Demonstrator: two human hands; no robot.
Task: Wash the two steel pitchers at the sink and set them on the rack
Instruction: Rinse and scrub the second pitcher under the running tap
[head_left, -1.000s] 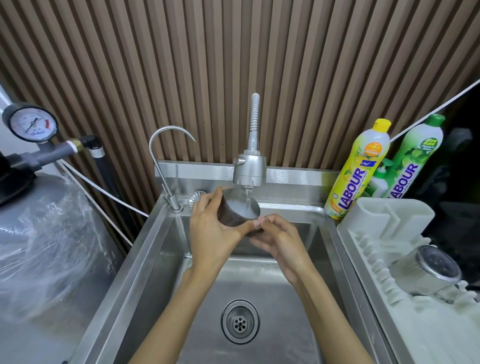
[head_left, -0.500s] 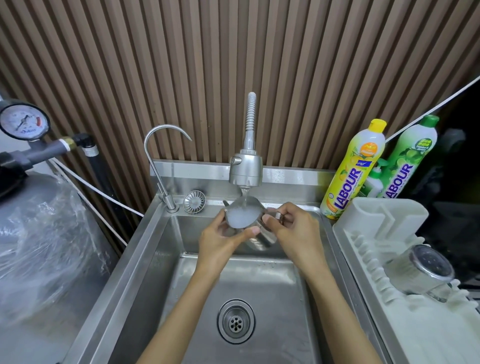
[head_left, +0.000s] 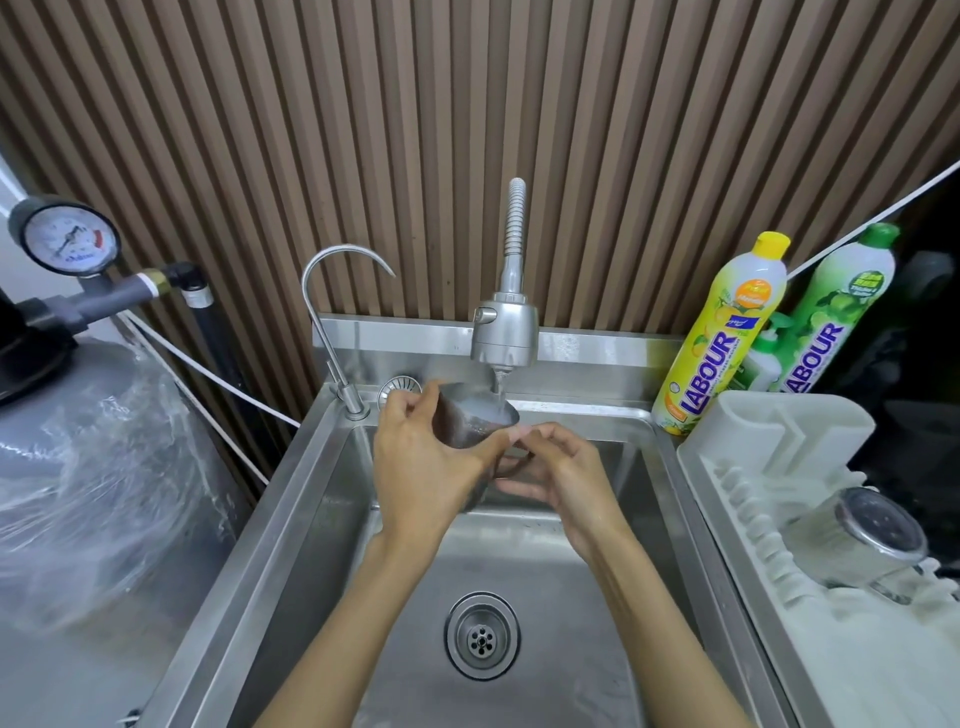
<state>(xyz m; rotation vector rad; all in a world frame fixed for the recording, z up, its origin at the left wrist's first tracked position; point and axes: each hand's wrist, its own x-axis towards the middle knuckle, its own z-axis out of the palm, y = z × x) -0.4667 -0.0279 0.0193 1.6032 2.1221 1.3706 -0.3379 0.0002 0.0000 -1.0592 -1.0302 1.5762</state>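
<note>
A steel pitcher (head_left: 470, 421) is held over the sink (head_left: 291, 519) under the tap head (head_left: 503, 332), and water runs into its open mouth. My left hand (head_left: 421, 467) grips the pitcher's body from the left. My right hand (head_left: 558, 473) holds it from the right at the handle, fingers curled round it. A second steel pitcher (head_left: 852, 540) lies on its side on the white rack (head_left: 779, 441) at the right, its base toward me.
A thin curved tap (head_left: 332, 312) stands at the sink's back left corner. Two detergent bottles, yellow (head_left: 722, 338) and green (head_left: 836, 312), stand behind the rack. The drain (head_left: 482, 635) is in the basin's middle. A plastic-wrapped tank (head_left: 93, 467) with a gauge (head_left: 65, 239) stands left.
The pitcher has tilted from mouth toward me back to leaning left under the stream. My right hand has dropped from its rim and side to the handle below.
</note>
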